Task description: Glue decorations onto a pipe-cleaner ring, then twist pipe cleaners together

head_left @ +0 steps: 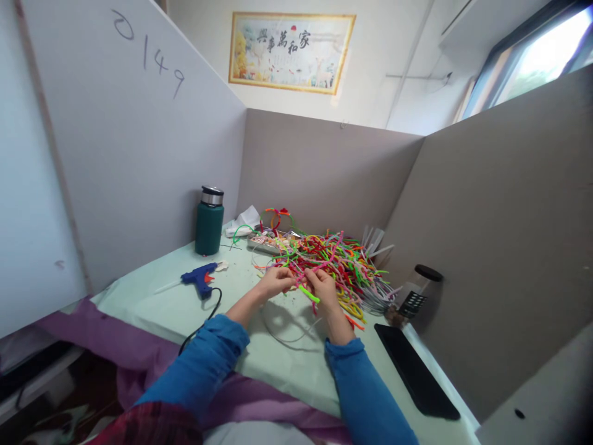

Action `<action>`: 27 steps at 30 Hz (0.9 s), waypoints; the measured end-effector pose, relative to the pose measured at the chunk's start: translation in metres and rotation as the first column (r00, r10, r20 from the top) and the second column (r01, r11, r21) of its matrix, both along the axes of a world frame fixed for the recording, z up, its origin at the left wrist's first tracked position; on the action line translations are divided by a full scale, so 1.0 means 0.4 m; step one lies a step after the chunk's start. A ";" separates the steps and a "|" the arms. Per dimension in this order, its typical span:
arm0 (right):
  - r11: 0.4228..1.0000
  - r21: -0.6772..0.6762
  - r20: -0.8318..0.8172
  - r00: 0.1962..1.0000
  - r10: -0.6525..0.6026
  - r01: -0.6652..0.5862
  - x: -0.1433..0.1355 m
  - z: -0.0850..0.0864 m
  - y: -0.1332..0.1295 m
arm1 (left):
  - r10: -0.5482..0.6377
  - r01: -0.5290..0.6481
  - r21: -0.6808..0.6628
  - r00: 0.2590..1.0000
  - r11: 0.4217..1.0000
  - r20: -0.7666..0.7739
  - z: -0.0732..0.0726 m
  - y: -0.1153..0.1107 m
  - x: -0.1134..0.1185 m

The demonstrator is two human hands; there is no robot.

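Observation:
My left hand (278, 282) and my right hand (323, 290) are close together over the front of a heap of coloured pipe cleaners (345, 262). Both pinch a pink pipe cleaner (330, 263) between thumb and fingers, and one end of it rises up to the right. A short bright green piece (308, 293) slants down between the hands, close to the right fingers. Whether it is joined to the pink one I cannot tell. Below my hands a thin pale hoop (290, 340) curves over the table; its upper part is hidden.
On the left lies a blue glue gun (199, 279) with its black cord, near a green bottle (209, 225). A metal tray (264, 245) of small pieces stands at the back. To the right are a dark flat slab (417, 371) and a black-lidded jar (412, 296). Partition walls surround the table.

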State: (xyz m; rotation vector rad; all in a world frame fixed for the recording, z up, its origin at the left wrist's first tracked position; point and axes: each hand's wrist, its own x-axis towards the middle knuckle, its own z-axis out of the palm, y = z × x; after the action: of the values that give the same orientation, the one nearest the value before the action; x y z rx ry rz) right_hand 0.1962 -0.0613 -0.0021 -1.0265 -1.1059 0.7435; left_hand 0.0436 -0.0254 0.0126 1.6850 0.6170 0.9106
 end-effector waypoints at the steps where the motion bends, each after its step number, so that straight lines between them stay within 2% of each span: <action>1: 1.000 0.002 -0.008 1.000 0.002 -0.002 -0.001 -0.004 0.003 | -0.007 0.008 -0.015 1.000 1.000 0.022 0.002 -0.002 -0.001; 6: 0.999 0.019 0.016 0.999 0.037 -0.038 -0.005 -0.027 0.016 | -0.080 0.093 -0.072 0.981 0.993 0.175 0.001 0.000 -0.005; 12: 0.999 -0.011 0.087 0.995 0.039 -0.039 -0.004 -0.047 0.028 | -0.060 0.076 -0.080 0.980 0.994 0.187 -0.002 0.005 -0.005; 16: 0.999 -0.028 0.113 0.993 0.035 -0.032 -0.003 -0.055 0.035 | 0.011 -0.002 -0.051 0.985 0.999 0.169 -0.011 0.016 0.002; 21: 1.000 -0.006 0.119 0.993 0.027 -0.027 -0.007 -0.050 0.034 | 0.178 -0.183 0.009 0.968 0.983 0.177 -0.026 0.038 0.010; 27: 0.995 0.021 0.103 0.991 0.090 -0.093 -0.021 -0.031 0.012 | 0.258 -0.262 -0.010 0.946 0.965 0.195 -0.030 0.050 0.012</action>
State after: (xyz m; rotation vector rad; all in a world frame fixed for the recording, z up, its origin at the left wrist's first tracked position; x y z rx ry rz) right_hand 0.1878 -0.0565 -0.0144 -1.0057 -1.2545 0.7545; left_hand 0.0486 -0.0055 0.0006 1.5269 0.7102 1.2566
